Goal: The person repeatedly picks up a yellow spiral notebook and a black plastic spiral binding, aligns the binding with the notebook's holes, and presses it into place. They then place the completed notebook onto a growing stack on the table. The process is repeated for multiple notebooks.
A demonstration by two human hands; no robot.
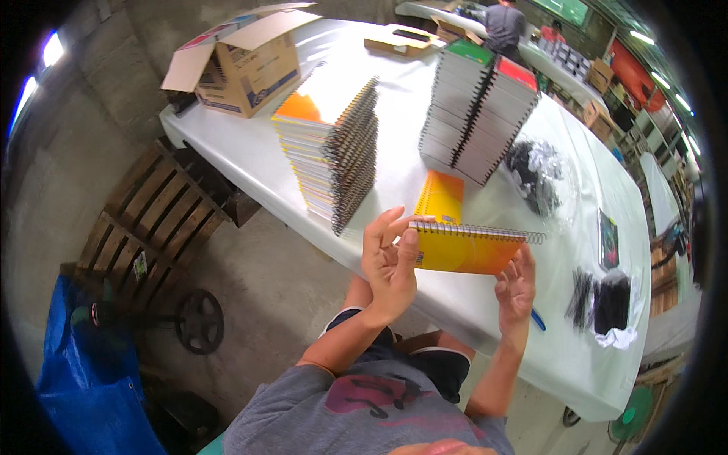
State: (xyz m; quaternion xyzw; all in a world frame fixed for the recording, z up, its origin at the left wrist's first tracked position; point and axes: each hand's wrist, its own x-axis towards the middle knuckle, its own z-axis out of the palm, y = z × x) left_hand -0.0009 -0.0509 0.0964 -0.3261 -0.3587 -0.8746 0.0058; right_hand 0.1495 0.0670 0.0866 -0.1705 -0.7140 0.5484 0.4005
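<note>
Above the table's near edge I hold a yellow-orange spiral notebook [466, 254] in both hands, its wire binding along the upper side. A loose end of the coil sticks out past the notebook's right end. My left hand [393, 262] pinches the left end, thumb on the cover. Against the lower right corner, my right hand [517, 284] closes its fingers, partly hidden behind the notebook. Just beyond lies another yellow-orange notebook [441, 193] on the white-covered table [258, 163].
A tall stack of spiral notebooks [322, 152] stands at left, with further stacks [466, 114] behind. An open carton [254, 76] occupies the far left corner. Black coils [610, 303], a blue pen [538, 320] and plastic-wrapped black material [535, 178] lie at right. Another person [504, 30] is far back.
</note>
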